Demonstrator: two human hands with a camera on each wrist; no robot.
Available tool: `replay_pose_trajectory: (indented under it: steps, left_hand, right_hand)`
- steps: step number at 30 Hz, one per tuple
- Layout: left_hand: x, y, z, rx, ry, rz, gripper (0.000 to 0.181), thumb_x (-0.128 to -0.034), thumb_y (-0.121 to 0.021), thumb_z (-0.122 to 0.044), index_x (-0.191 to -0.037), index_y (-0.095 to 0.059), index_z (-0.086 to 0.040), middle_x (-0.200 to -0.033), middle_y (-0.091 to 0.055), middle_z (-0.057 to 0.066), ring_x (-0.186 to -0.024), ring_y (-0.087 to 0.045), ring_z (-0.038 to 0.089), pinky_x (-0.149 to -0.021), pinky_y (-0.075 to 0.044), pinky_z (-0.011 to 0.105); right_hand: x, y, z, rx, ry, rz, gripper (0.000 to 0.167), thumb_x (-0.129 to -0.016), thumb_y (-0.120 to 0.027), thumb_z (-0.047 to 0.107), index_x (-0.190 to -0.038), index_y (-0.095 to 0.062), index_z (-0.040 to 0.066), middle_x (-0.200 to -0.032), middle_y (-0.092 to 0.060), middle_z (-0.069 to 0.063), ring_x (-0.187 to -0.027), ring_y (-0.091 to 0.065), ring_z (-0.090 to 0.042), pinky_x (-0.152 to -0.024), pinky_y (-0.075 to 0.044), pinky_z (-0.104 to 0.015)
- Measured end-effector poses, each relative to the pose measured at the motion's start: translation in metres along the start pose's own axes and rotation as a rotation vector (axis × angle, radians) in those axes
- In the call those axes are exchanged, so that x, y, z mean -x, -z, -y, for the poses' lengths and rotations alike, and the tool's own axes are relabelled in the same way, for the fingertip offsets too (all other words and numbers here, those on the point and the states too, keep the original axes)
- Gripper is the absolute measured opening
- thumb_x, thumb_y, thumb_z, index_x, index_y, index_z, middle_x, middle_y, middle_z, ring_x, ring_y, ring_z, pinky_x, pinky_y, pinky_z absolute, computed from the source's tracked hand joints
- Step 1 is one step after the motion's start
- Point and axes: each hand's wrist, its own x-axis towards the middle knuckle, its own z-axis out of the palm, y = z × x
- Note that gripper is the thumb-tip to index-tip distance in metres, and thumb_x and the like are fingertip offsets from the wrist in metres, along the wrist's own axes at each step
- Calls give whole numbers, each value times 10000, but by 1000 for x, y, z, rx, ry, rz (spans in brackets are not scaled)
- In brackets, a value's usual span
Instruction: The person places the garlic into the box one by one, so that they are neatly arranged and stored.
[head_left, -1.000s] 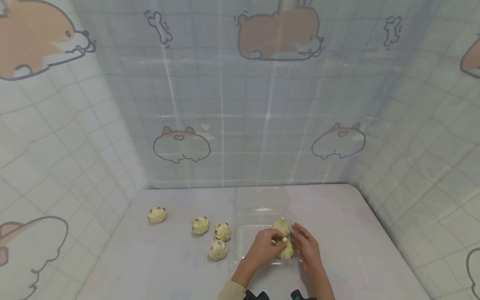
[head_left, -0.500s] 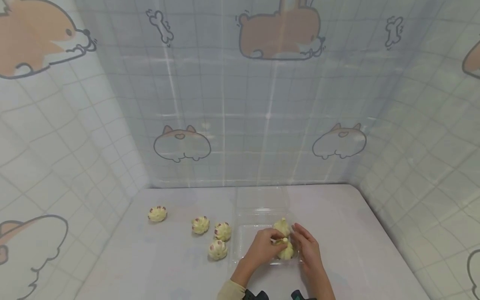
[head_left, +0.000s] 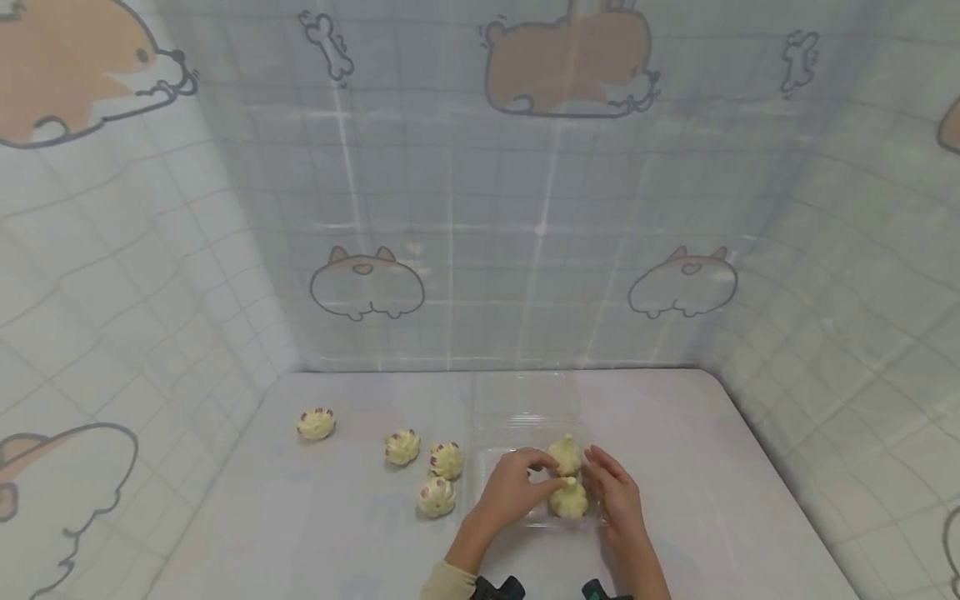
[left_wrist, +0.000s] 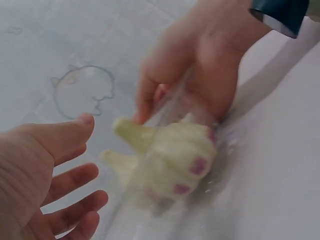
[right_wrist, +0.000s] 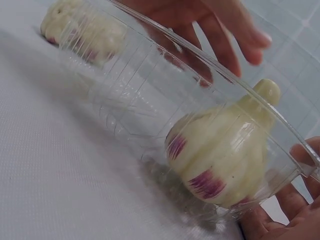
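Note:
Two pale garlic bulbs stand stem up in the right half of a clear plastic clamshell box (head_left: 480, 467): a front bulb (head_left: 568, 502) and a back bulb (head_left: 567, 457). Over the box, my left hand (head_left: 512, 492) has its thumb and fingers spread near the front bulb's stem. The left wrist view shows a gap between this left hand (left_wrist: 45, 180) and the garlic (left_wrist: 175, 157). My right hand (head_left: 618, 498) rests along the box's right side, fingers extended. In the right wrist view, purple marks show on the nearer garlic bulb (right_wrist: 220, 155) through the clear wall.
Several garlic bulbs lie loose left of the box, one (head_left: 437, 497) beside its wall and another (head_left: 316, 424) farther off at the left. The box's clear lid (head_left: 525, 393) lies folded back on the white table (head_left: 337, 533). Patterned curtains (head_left: 487, 200) enclose the table.
My left hand has let go of the front garlic bulb's stem and drawn slightly left, its fingers parting. The right hand stays by the box. The head view has shifted slightly.

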Motion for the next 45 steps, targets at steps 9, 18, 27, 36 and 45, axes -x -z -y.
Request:
replay_pose_trajectory:
  steps: [9,18,27,36,45]
  left_hand:
    - [10,30,-7,101,-11,-18,203,-909,-706,-263,-1066,-715,-134,-1033,-698,43,-947,-650,242,-763,-532,382]
    - [30,78,3,57,87,-115,219,-917,-689,-309,-1068,-702,-151,-1044,-680,-42,-974,-633,179,-802,-527,378]
    - [55,111,36,93,233,-272,203,-896,-722,-252,-1046,-707,-116,-1036,-685,-54,-951,-636,148,-804,-511,328]
    - [80,125,71,61,356,-370,200,-887,-728,-156,-1063,-707,-64,-995,-704,8,-904,-651,135,-756,-521,269]
    - [101,121,97,100,478,-340,304,-863,-757,-264,-1074,-693,-55,-1030,-693,58,-868,-653,164,-731,-526,270]
  right_hand:
    - [2,13,6,37,-31,-15,485,-978,-560,190,-1433,-445,68,-1466,-445,-112,-1270,-493,-285,-1039,-379,-426]
    - [1,12,6,20,-35,-9,501,-978,-568,215,-1440,-434,75,-1473,-431,-122,-1217,-535,-180,-994,-421,-294]
    - [0,9,6,7,-42,-5,495,-973,-576,203,-1431,-446,69,-1460,-448,-126,-1278,-485,-262,-1054,-367,-388]
    - [-1,10,10,23,-21,15,487,-977,-566,207,-1433,-448,82,-1454,-461,-102,-1242,-520,-200,-1035,-387,-341]
    - [3,2,3,-2,-36,17,478,-983,-564,195,-1428,-450,60,-1432,-484,-114,-1159,-581,-156,-1069,-343,-417]
